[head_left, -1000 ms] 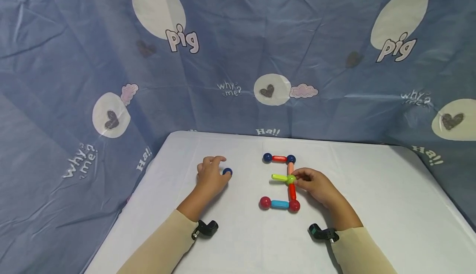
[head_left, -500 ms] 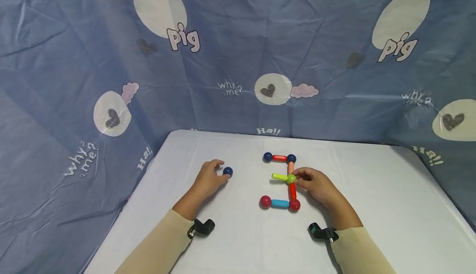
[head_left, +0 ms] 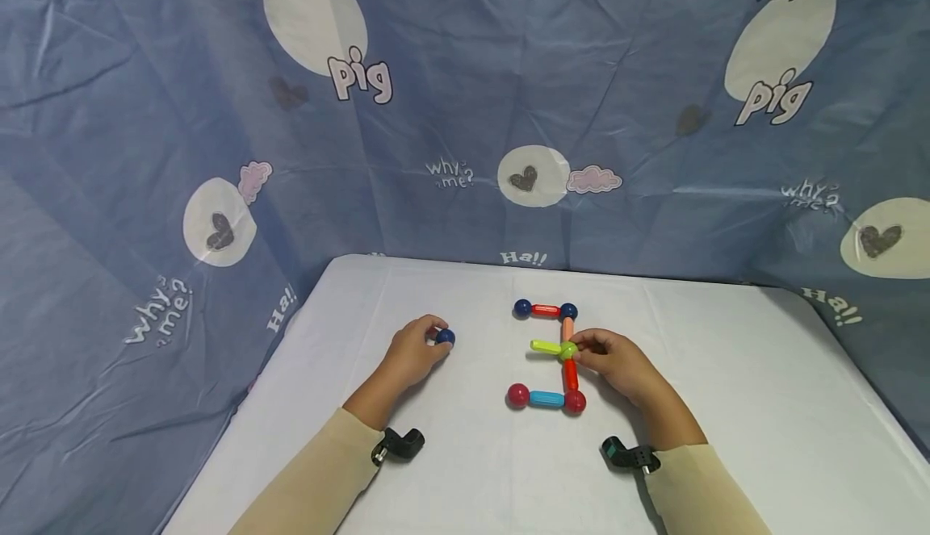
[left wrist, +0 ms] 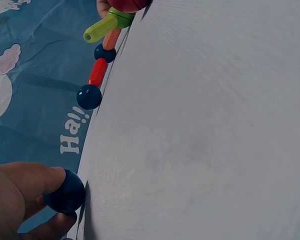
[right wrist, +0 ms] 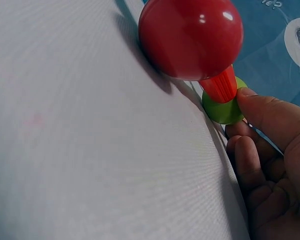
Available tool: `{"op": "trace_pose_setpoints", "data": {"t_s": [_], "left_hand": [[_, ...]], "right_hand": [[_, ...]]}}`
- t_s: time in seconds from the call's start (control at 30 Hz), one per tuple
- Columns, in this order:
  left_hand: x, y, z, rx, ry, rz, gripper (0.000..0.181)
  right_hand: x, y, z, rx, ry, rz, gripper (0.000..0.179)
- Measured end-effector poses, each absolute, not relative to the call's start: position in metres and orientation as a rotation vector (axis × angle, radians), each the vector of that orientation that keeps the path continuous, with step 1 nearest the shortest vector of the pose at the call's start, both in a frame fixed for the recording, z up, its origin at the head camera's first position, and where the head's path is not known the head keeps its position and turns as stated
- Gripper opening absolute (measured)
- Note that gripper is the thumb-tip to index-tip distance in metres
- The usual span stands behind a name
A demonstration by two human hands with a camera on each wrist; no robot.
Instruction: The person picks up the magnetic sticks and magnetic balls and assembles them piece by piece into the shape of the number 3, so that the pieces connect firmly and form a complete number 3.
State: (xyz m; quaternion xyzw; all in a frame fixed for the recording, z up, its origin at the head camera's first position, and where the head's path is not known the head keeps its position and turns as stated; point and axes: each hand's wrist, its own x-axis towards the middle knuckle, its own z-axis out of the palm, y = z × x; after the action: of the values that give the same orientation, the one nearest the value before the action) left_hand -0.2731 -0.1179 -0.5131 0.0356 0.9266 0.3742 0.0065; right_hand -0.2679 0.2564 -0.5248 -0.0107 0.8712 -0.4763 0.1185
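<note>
My left hand pinches a loose dark blue ball between thumb and finger, low at the white tabletop. To its right lies a chain of ball-and-rod building pieces shaped like a backwards C with a middle arm. My right hand pinches the light green ball at its middle, from which a yellow-green rod points left. An orange rod runs up to a dark blue ball; a red rod runs down to a red ball.
The top arm ends in another dark blue ball past a short red rod. A light blue rod and second red ball form the bottom arm. A blue printed curtain hangs behind the white table.
The fingers of my left hand have come in around the loose dark blue ball and now pinch it. My right hand keeps its hold on the light green ball.
</note>
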Motion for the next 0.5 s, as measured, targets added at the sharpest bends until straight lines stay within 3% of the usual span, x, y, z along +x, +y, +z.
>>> {"op": "trace_pose_setpoints", "data": {"t_s": [0.5], "left_hand": [[-0.271, -0.105, -0.508, 0.16, 2.813, 1.227, 0.029]], "right_hand": [[-0.267, 0.257, -0.525, -0.054, 2.56, -1.402, 0.028]]}}
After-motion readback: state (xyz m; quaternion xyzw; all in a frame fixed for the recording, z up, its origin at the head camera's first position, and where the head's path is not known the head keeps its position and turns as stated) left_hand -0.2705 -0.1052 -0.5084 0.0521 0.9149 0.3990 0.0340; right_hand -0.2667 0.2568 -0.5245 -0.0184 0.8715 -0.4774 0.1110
